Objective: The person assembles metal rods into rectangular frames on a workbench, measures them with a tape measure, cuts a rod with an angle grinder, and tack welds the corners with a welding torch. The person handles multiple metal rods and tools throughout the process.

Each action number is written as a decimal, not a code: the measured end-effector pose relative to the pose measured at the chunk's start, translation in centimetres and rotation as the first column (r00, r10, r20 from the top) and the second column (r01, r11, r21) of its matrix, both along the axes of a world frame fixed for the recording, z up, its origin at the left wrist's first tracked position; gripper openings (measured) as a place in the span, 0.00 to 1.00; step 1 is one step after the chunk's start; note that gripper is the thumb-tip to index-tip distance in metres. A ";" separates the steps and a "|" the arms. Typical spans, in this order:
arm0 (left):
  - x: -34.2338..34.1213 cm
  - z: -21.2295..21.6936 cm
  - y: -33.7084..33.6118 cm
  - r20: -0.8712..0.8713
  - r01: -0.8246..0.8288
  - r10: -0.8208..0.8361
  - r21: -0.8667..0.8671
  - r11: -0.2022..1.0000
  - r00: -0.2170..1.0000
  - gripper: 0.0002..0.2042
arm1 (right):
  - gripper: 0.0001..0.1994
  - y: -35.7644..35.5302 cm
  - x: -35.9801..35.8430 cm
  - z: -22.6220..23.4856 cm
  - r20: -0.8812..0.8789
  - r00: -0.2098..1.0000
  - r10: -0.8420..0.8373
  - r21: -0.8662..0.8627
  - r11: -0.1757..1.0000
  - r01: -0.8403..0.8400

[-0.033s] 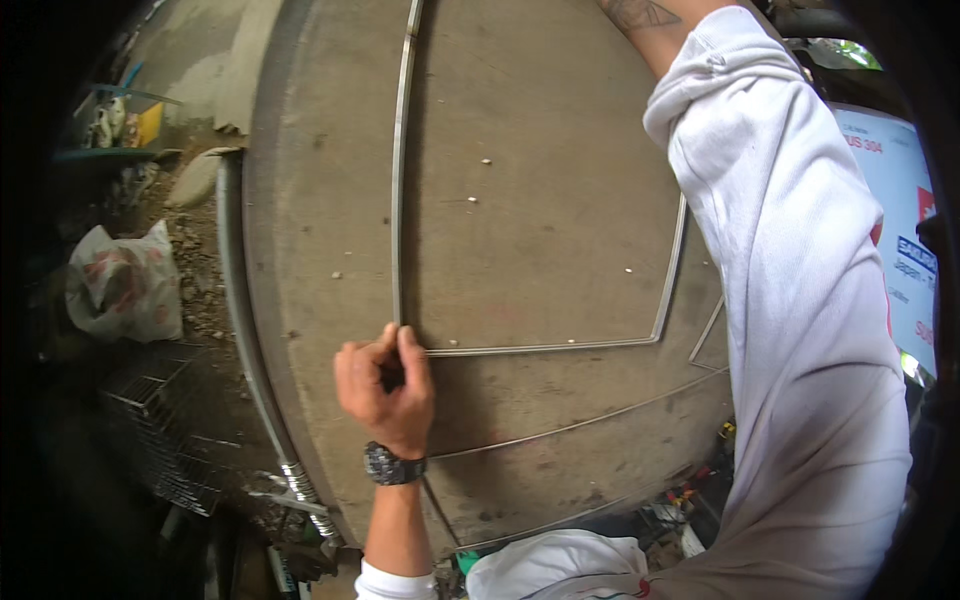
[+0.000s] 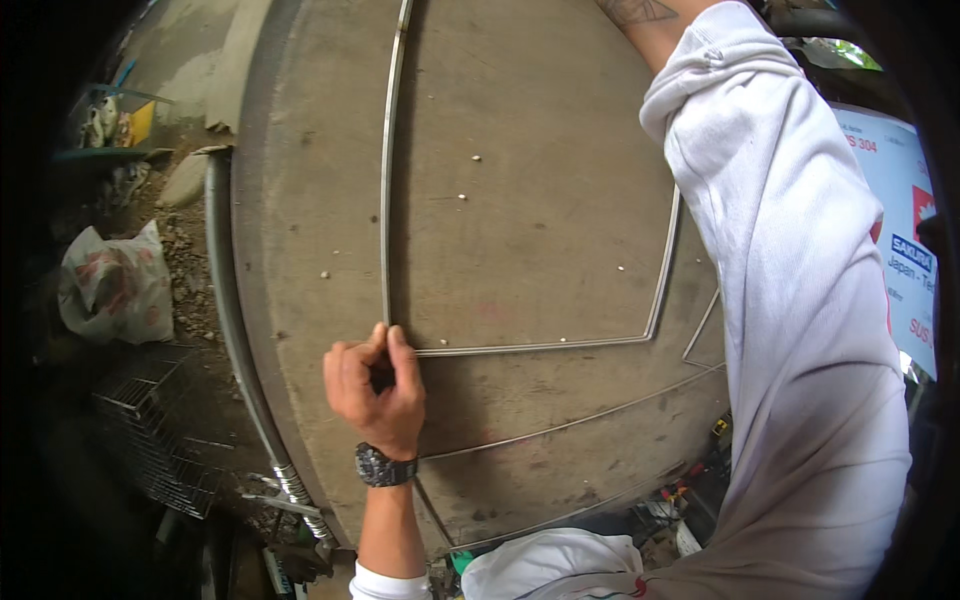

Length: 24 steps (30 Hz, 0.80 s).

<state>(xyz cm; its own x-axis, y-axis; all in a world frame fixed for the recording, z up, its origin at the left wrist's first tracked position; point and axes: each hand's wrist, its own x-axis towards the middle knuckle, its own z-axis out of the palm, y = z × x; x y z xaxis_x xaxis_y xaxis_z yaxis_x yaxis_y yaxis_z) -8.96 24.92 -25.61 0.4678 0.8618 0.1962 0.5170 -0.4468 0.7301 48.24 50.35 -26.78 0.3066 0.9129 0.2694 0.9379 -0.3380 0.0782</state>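
Observation:
On a brown flat surface lies a frame of thin metal strips with bent corners. My left hand, wearing a dark watch, is closed in a pinch at the frame's near left corner, thumb and fingertips on the metal. The frame's near side runs right to another corner. My right arm, in a pushed-up white sleeve, stretches far forward past the frame's right side; its hand lies beyond the upper edge. The frame's far end is out of sight.
Another thin strip crosses the surface nearer me. Small white bits lie scattered about. Left of the surface are a grey pipe, a plastic bag and a wire rack. A printed white-blue sheet stands at the right.
The surface and frame sit slightly farther left in the picture, together with my left hand. Its pinch at the corner is the same.

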 end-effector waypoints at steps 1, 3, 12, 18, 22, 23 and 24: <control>0.2 -0.2 0.4 0.008 0.014 -0.014 0.012 1.000 1.000 0.07 | 0.06 -0.1 -0.2 0.2 -0.008 1.000 -0.013 -0.001 1.000 0.013; 0.7 -0.4 0.8 0.021 0.034 -0.035 0.018 0.999 0.999 0.08 | 0.06 -0.4 -0.6 0.3 -0.022 0.999 -0.033 -0.008 0.999 0.033; 0.1 -0.5 0.0 -0.032 0.109 -0.108 0.042 0.993 0.994 0.09 | 0.08 -1.3 0.7 -0.1 -0.027 0.960 -0.280 -0.014 0.960 0.279; 1.0 0.0 -0.2 -0.017 0.092 -0.091 0.054 0.994 0.996 0.11 | 0.09 -3.6 -2.1 1.7 -0.065 0.964 -0.256 0.129 0.956 0.263; 0.4 -0.5 -0.2 -0.019 0.056 -0.056 -0.019 0.998 0.998 0.11 | 0.09 -2.9 -2.8 1.5 -0.075 0.958 -0.278 0.144 0.947 0.286; 0.6 -0.5 -0.3 0.010 0.041 -0.041 -0.043 0.998 0.999 0.11 | 0.09 -2.7 -2.7 1.7 -0.088 0.955 -0.285 0.141 0.945 0.295; 0.5 -0.4 -0.4 0.031 0.027 -0.025 -0.074 0.997 0.999 0.11 | 0.09 -3.0 -2.6 1.8 -0.106 0.958 -0.267 0.119 0.953 0.279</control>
<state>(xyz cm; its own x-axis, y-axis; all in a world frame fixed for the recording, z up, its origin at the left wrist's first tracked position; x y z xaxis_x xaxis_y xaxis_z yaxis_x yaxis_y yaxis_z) -8.47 24.56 -25.98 0.4849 0.8622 0.1465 0.4830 -0.4037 0.7770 45.64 47.39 -24.97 0.5669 0.7494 0.3422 0.8095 -0.5837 -0.0629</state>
